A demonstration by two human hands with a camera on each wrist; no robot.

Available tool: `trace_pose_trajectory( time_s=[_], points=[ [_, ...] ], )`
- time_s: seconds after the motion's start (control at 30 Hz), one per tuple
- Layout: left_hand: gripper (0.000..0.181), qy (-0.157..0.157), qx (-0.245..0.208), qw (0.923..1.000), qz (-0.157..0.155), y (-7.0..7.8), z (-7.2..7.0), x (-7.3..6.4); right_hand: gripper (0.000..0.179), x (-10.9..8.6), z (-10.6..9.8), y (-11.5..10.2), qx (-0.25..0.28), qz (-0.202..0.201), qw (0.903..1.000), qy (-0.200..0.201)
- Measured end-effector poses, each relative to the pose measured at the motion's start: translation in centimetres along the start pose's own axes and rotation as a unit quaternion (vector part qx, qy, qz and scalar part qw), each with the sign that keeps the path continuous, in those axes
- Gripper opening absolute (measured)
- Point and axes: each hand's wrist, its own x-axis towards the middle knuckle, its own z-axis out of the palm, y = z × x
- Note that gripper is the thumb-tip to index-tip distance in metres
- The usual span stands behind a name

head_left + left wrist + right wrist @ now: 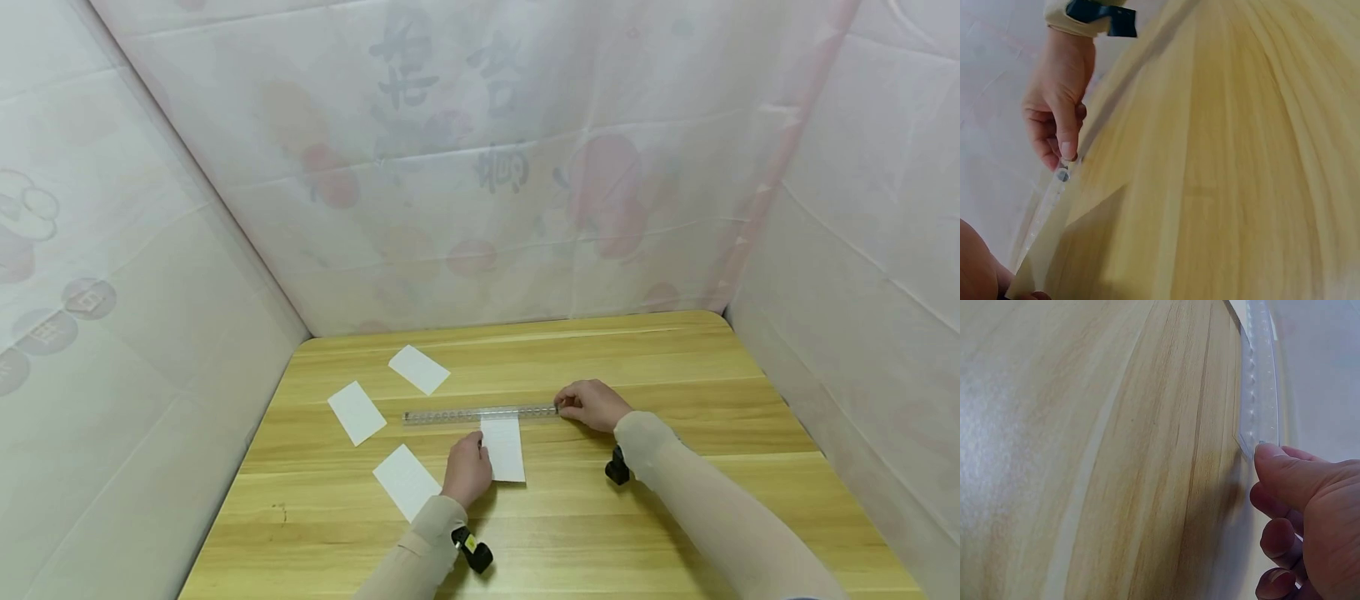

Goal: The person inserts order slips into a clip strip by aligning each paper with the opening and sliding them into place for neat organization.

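Note:
A clear plastic ruler (457, 414) lies left to right across the table, over the top end of a white sheet of paper (504, 450). My right hand (595, 406) pinches the ruler's right end between thumb and fingers; the right wrist view shows the thumb on the ruler (1261, 387) tip. At the paper's left side, my left hand (468, 471) holds the edge. In the left wrist view, fingertips sit on both sides of the paper's corner, and the paper (1044, 250) casts a shadow on the wood. Most of the left hand is outside that view.
Three more white sheets lie to the left: an upper one (420, 369), a middle one (357, 413) and a lower one (405, 479) beside the left wrist. The wooden table (675, 350) has pale printed curtains (480, 208) around its back and sides.

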Motion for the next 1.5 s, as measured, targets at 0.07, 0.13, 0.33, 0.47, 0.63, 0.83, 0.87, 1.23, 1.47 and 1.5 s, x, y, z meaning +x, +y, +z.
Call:
trace_pose_trajectory(
  time_s=[0.07, 0.13, 0.33, 0.47, 0.63, 0.83, 0.87, 1.23, 1.47, 1.5],
  points=[
    [0.033, -0.008, -0.015, 0.9999, -0.002, -0.1, 0.0, 0.1, 0.016, 0.0, 0.0, 0.0, -0.001, 0.001, 1.0000, 0.001],
    [0.033, -0.012, -0.026, 0.9996, -0.002, -0.1, 0.0, 0.1, 0.016, 0.0, 0.0, 0.0, -0.002, 0.001, 1.0000, 0.002],
    [0.034, -0.018, -0.033, 0.9992, -0.008, 0.1, 0.1, 0.1, 0.018, -0.1, -0.1, -0.2, -0.002, -0.006, 1.0000, 0.001],
    [0.034, -0.019, -0.034, 0.9992, -0.008, 0.1, 0.3, 0.2, 0.017, -0.1, -0.1, -0.3, -0.005, 0.000, 1.0000, 0.000],
    [0.034, -0.016, -0.034, 0.9992, -0.008, 0.1, 0.5, 0.2, 0.017, -0.1, -0.1, -0.2, -0.009, -0.001, 1.0000, 0.002],
    [0.035, -0.017, -0.036, 0.9992, -0.007, 0.5, 0.5, 0.1, 0.017, -0.1, -0.1, -0.1, -0.003, -0.003, 1.0000, 0.003],
    [0.035, -0.018, -0.036, 0.9992, -0.006, 0.6, 0.5, 0.1, 0.017, -0.1, -0.1, -0.1, -0.004, -0.005, 1.0000, 0.003],
    [0.034, -0.016, -0.034, 0.9992, -0.012, 1.1, 0.8, 0.2, 0.016, 0.0, 0.0, 0.2, -0.004, -0.012, 0.9999, 0.004],
    [0.034, -0.013, -0.037, 0.9992, -0.011, 1.2, 1.1, 0.2, 0.017, -0.1, 0.0, 0.1, -0.005, -0.011, 0.9999, 0.004],
    [0.034, -0.013, -0.038, 0.9991, -0.011, 1.2, 1.2, 0.2, 0.017, -0.1, 0.0, 0.0, -0.005, -0.009, 0.9999, 0.004]
  ],
)
